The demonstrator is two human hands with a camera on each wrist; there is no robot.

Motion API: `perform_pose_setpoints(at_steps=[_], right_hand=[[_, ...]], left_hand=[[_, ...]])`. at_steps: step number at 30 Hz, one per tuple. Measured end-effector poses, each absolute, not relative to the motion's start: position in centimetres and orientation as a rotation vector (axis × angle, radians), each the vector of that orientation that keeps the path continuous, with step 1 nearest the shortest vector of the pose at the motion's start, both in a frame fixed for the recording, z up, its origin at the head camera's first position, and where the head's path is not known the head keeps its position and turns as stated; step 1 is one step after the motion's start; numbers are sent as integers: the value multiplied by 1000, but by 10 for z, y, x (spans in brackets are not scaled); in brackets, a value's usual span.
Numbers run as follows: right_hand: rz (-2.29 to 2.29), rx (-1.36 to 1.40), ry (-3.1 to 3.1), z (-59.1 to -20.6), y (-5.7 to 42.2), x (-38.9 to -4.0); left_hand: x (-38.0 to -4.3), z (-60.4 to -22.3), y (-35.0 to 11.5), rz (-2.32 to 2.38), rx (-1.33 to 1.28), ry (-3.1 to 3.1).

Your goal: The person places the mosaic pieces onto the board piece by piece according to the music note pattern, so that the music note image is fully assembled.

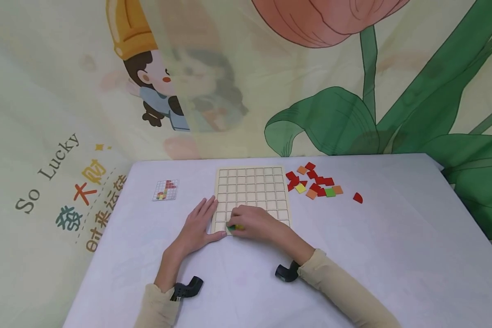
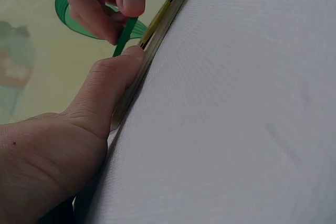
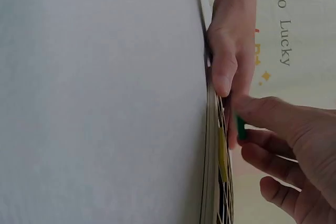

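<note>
A square wooden grid board (image 1: pixel 251 184) lies on the white table. My left hand (image 1: pixel 193 230) rests along its left edge with fingers extended, the thumb at the near left corner. Over the board's near left part, my right hand (image 1: pixel 255 222) pinches a small green tile (image 3: pixel 241 127) between thumb and fingers. In the left wrist view that green tile (image 2: pixel 126 36) is tilted just above the board, close to the left thumb. A yellow piece (image 3: pixel 222 153) sits in the board's near row, partly covered by the right hand in the head view.
Right of the board lie scattered red, orange, yellow and green tiles (image 1: pixel 320 180), with one red quarter-round piece (image 1: pixel 358 197) farther right. A pattern card (image 1: pixel 166 190) with a coloured grid lies to the left. A printed cloth (image 1: pixel 213 146) hangs behind the table.
</note>
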State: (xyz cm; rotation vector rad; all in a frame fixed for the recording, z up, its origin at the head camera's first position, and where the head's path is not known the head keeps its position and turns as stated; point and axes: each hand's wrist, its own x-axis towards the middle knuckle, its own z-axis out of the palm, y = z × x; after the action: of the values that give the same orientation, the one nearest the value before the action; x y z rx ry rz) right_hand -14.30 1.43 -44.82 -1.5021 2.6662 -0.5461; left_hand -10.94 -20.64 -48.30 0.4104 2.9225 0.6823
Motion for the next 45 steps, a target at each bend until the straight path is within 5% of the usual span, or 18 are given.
perform_pose_setpoints(at_steps=[24, 45], right_hand=[[-263, -1417, 2699, -445, 13, -141], [-640, -987, 2769, -388, 91, -171]], left_hand=[[-110, -485, -205, 695, 416, 2923], [-108, -481, -205, 723, 407, 2910]])
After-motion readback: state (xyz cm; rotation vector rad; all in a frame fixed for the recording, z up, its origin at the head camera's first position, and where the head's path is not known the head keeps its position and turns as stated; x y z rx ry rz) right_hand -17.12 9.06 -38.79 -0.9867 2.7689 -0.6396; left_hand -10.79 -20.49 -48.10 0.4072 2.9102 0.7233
